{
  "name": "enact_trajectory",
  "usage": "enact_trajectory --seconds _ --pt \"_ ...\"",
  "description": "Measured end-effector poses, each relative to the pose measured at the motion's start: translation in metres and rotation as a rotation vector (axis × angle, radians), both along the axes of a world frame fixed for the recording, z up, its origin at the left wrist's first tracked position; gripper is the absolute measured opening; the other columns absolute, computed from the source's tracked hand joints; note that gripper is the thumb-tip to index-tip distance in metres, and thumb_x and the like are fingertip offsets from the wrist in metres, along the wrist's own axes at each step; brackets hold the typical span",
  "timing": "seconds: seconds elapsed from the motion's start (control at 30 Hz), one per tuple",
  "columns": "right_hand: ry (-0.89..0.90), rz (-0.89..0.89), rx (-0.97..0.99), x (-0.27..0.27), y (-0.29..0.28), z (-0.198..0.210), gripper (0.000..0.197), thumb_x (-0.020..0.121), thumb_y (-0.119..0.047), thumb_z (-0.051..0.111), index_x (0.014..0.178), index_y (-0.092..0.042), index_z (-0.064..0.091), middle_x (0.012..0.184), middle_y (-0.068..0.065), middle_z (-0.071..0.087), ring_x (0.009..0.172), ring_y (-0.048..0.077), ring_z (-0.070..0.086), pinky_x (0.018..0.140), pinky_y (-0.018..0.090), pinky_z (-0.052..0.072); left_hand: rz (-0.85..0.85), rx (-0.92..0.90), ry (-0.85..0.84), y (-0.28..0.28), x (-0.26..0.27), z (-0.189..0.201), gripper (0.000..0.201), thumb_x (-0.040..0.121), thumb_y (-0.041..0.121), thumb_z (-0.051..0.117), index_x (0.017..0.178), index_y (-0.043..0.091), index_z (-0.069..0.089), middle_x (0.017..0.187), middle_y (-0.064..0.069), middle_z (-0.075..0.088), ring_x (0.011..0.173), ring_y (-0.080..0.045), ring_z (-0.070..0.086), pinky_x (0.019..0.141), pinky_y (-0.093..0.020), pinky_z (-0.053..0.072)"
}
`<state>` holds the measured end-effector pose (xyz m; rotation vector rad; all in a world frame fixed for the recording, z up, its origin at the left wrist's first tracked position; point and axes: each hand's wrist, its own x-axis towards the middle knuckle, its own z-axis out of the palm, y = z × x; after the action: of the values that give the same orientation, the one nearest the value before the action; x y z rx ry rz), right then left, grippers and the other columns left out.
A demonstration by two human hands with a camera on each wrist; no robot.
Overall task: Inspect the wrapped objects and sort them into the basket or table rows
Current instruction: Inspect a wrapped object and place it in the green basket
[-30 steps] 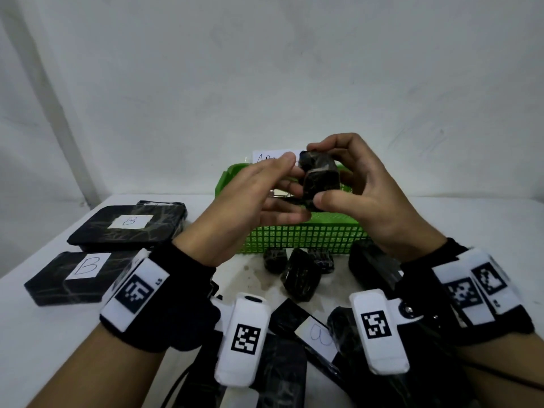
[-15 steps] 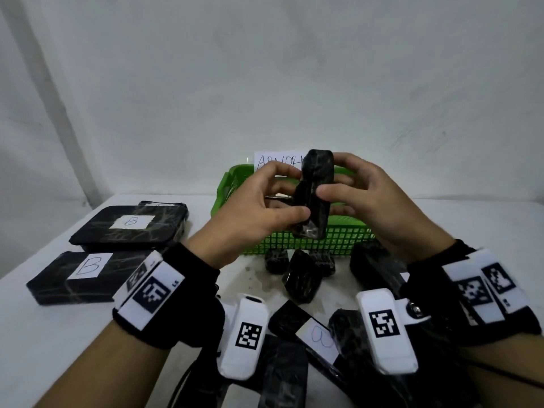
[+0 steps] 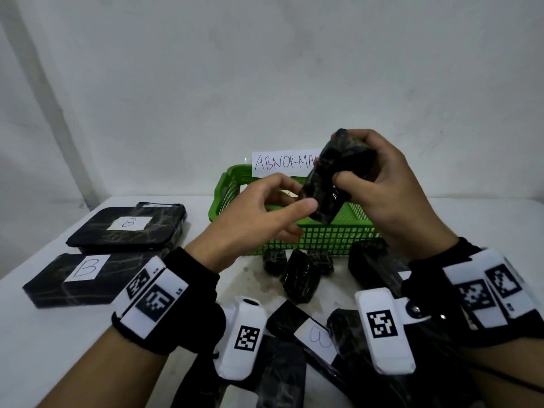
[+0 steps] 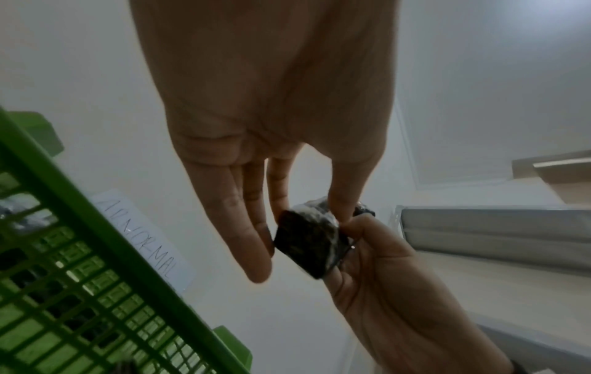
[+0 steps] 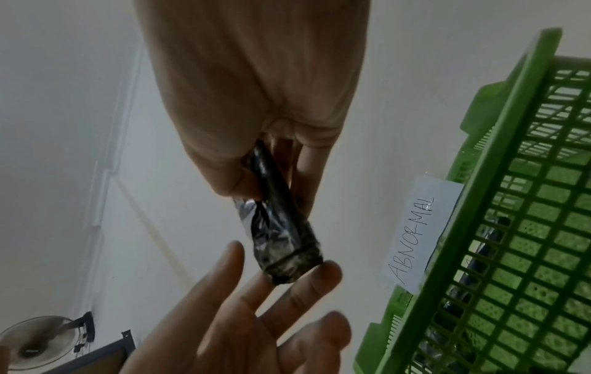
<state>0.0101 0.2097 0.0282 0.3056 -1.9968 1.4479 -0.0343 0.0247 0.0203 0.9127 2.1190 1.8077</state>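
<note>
Holding a black wrapped object (image 3: 332, 184) above the green basket (image 3: 323, 237), the right hand (image 3: 391, 189) curls fingers and thumb round its upper part, while the left hand (image 3: 259, 213) has straight fingers that only touch its lower end; the right wrist view shows those fingertips (image 5: 329, 272) under the bottom edge, and the left wrist view shows the left thumb resting on the wrap. This looks like the inspecting step, with the sorting choice not yet made; the next move calls for turning the object to check its remaining faces, then either lowering it past the "ABNORMAL" label (image 3: 282, 166) into the basket or setting it on the desk (image 3: 35, 334) in a row, perhaps near the two flat packs marked B (image 3: 85, 267); more wrapped pieces (image 3: 300, 278) wait in front of the basket. Compared with half a second ago, the object has tilted from upright to leaning, its top towards the right hand, and the left hand has loosened from a pinch to a light touch.
</note>
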Motion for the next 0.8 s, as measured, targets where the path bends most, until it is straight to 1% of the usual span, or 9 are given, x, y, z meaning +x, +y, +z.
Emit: enact_trajectory --seconds 0.03,0.1,0.2,0.27,0.37,0.5,0.6,0.7,0.8 --pt "-0.006 -0.010 0.015 0.000 -0.001 0.000 0.043 0.080 -0.020 0.066 0.122 -0.020 0.059 0.108 -0.005 0.071 0.104 0.009 0.069 0.093 0.040 0.056 -0.013 0.001 -0.040 0.000 0.000 0.000 0.027 0.090 0.025 0.070 0.113 0.016 0.059 0.098 -0.009 0.073 0.076 -0.023 0.074 0.078 -0.038 0.063" --pt "-0.044 0.008 0.044 0.001 -0.004 -0.002 0.045 0.082 -0.027 0.068 0.126 -0.026 0.057 0.115 -0.007 0.071 0.111 0.011 0.068 0.100 0.046 0.055 -0.012 0.016 -0.067 0.001 -0.002 -0.003 0.027 0.090 0.019 0.070 0.114 0.012 0.058 0.091 -0.015 0.071 0.074 -0.025 0.073 0.076 -0.036 0.062" --pt "-0.168 0.206 0.050 0.005 -0.007 0.000 0.042 0.087 -0.040 0.066 0.127 -0.031 0.061 0.125 -0.002 0.068 0.117 0.016 0.067 0.102 0.046 0.054 0.054 0.055 -0.046 -0.001 -0.010 -0.008 0.026 0.091 0.005 0.068 0.114 0.010 0.060 0.087 -0.016 0.067 0.074 -0.026 0.071 0.078 -0.037 0.062" --pt "-0.253 0.330 0.020 0.010 -0.008 0.004 0.035 0.090 -0.037 0.059 0.124 -0.032 0.067 0.126 -0.004 0.069 0.117 0.017 0.068 0.101 0.047 0.054 0.069 0.087 -0.035 -0.001 -0.015 -0.010 0.027 0.090 -0.001 0.067 0.114 0.009 0.062 0.093 -0.021 0.067 0.075 -0.027 0.070 0.078 -0.037 0.062" --pt "-0.277 0.420 0.036 0.013 -0.008 0.004 0.035 0.087 -0.022 0.061 0.121 -0.027 0.070 0.118 -0.005 0.072 0.112 0.016 0.069 0.096 0.042 0.055 0.079 0.144 -0.030 -0.002 -0.019 -0.012 0.031 0.088 -0.003 0.068 0.117 0.008 0.062 0.088 -0.017 0.067 0.072 -0.023 0.069 0.074 -0.033 0.062" --pt "-0.134 0.307 0.116 0.012 -0.014 0.001 0.034 0.083 -0.012 0.064 0.114 -0.021 0.073 0.107 -0.006 0.076 0.102 0.006 0.071 0.079 0.024 0.057 0.105 0.169 -0.057 -0.003 -0.025 -0.014 0.029 0.087 -0.002 0.068 0.115 0.004 0.059 0.077 -0.007 0.069 0.066 -0.018 0.069 0.069 -0.027 0.061" --pt "-0.011 0.186 0.164 0.007 -0.017 -0.001 0.033 0.079 -0.010 0.067 0.106 -0.025 0.077 0.104 -0.005 0.078 0.105 0.011 0.072 0.089 0.032 0.059 0.111 0.178 -0.058 -0.004 -0.027 -0.016 0.027 0.087 -0.006 0.067 0.112 0.000 0.059 0.077 -0.007 0.069 0.063 -0.015 0.070 0.067 -0.024 0.060" --pt "0.073 0.126 0.187 0.004 -0.016 -0.003 0.033 0.077 -0.007 0.066 0.104 -0.021 0.079 0.096 -0.007 0.078 0.100 0.010 0.072 0.090 0.026 0.056 0.110 0.194 -0.030 -0.004 -0.026 -0.015 0.027 0.086 -0.011 0.064 0.111 -0.001 0.057 0.076 -0.009 0.065 0.063 -0.015 0.067 0.065 -0.024 0.060" --pt "0.071 0.161 0.173 0.007 -0.014 -0.001 0.034 0.079 -0.006 0.065 0.109 -0.019 0.076 0.103 -0.005 0.077 0.103 0.008 0.071 0.087 0.022 0.054 0.161 0.211 0.034 -0.005 -0.026 -0.013 0.029 0.087 -0.010 0.065 0.113 0.000 0.058 0.080 -0.014 0.064 0.067 -0.022 0.065 0.066 -0.029 0.061"
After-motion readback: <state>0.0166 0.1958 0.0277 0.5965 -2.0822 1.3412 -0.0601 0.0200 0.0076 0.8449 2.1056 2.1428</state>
